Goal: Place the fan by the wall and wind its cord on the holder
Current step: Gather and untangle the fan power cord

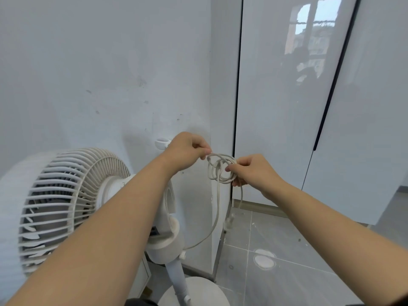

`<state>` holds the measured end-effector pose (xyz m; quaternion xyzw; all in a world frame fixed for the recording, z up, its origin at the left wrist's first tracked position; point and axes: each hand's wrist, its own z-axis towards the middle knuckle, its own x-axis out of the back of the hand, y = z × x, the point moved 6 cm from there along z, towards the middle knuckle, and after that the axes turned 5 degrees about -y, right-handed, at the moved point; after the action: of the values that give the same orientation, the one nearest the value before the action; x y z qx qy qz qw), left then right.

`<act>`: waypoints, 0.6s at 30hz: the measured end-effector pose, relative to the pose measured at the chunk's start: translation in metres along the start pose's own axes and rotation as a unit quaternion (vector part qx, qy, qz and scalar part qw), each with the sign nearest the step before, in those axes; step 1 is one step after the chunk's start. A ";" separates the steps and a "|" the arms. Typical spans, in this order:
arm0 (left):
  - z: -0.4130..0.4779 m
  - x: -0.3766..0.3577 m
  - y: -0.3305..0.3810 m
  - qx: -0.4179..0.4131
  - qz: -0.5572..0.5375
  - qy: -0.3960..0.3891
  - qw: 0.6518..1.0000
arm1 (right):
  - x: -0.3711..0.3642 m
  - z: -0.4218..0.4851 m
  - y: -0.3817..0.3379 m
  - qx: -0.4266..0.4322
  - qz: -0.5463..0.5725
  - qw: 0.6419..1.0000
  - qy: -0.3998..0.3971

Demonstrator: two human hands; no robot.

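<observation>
While the fan (66,202) stands by the wall, both hands, left hand (187,151) and right hand (249,170), pinch the coiled cord (220,168) beside it; hanging on the holder (162,143) remains.

Both bare forearms reach forward and converge. Left hand (187,151), fingers curled, pinches the cord (218,199) between thumb and forefinger. Right hand (254,171), just beside it, grips the coiled loops in curled fingers.

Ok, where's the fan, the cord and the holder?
fan (55,195), head view, on its grille.
cord (215,171), head view, on the coiled loops.
holder (162,143), head view, on its white rim.
</observation>
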<state>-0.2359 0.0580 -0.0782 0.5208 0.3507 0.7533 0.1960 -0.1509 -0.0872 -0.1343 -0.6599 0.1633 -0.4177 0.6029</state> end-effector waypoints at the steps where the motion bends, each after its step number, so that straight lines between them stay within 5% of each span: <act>1: -0.001 0.004 0.000 0.005 -0.018 0.025 1.000 | 0.002 0.000 0.004 0.003 -0.013 1.000 -0.007; 9: -0.002 0.034 -0.019 0.081 -0.122 0.219 0.965 | 0.021 -0.001 0.036 -0.007 0.009 1.000 -0.010; 13: 0.003 0.028 -0.024 0.102 -0.086 0.186 0.973 | 0.010 -0.003 0.040 -0.045 0.091 0.993 -0.055; 18: 0.003 0.024 -0.025 0.089 -0.002 0.139 0.986 | 0.012 -0.002 0.034 -0.037 0.008 0.999 0.000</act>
<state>-0.2437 0.0914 -0.0805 0.4260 0.4410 0.7837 0.0996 -0.1356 -0.1043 -0.1621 -0.6805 0.1841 -0.4069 0.5810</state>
